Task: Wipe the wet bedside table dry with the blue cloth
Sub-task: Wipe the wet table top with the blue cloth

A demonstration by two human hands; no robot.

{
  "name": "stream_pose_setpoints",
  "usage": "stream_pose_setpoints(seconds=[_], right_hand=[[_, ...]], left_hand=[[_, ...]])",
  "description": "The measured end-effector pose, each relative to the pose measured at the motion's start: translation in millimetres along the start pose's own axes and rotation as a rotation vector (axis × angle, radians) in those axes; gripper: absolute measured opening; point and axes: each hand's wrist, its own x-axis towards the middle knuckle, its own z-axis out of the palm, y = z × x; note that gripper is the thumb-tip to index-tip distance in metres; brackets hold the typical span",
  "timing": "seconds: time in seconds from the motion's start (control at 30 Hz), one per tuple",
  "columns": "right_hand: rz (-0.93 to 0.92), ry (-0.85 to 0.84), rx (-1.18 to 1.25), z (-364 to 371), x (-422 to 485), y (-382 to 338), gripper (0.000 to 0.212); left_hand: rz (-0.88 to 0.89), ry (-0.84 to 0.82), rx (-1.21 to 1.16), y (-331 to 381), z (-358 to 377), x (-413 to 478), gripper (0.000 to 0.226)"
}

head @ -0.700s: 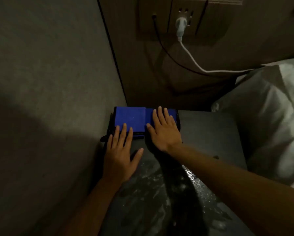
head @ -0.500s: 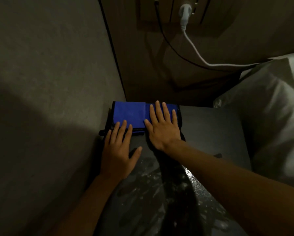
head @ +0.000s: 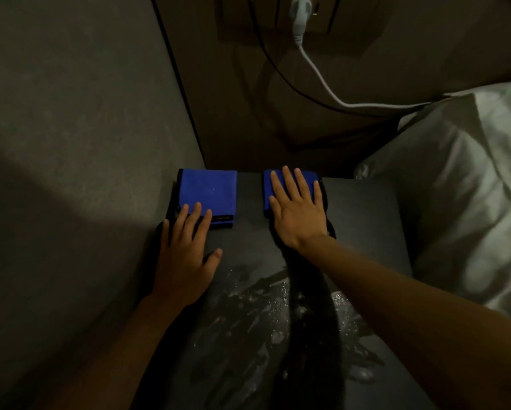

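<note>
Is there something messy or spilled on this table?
Yes. Water lies in shiny streaks and drops on the near part of the dark table. The two blue cloths sit at the far edge, not on the wet patch.

The dark bedside counter has a smooth matt top, dull at the far end and glistening near, where water films and droplets catch the light. The two bright blue cloth pieces look soft and napped, with black stitched edging. On the right, the white bed linen is crumpled matt fabric. The white plug cable looks like smooth plastic.
</note>
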Motion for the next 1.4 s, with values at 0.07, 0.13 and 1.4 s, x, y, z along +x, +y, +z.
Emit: stream_pose_setpoints(seconds=[0.07,0.13,1.4], right_hand=[[0.020,0.007,-0.001,-1,-3,16,0.058],[0.039,0.017,-0.001,-1,-7,32,0.058],[0.405,0.032,0.062,19,-91,89,0.064]], left_hand=[[-0.002,0.005,0.001,1,1,-1,0.080],[-0.007,0.007,0.012,0,2,0,0.080],[-0.029,0.046,-0.011,3,2,-3,0.082]])
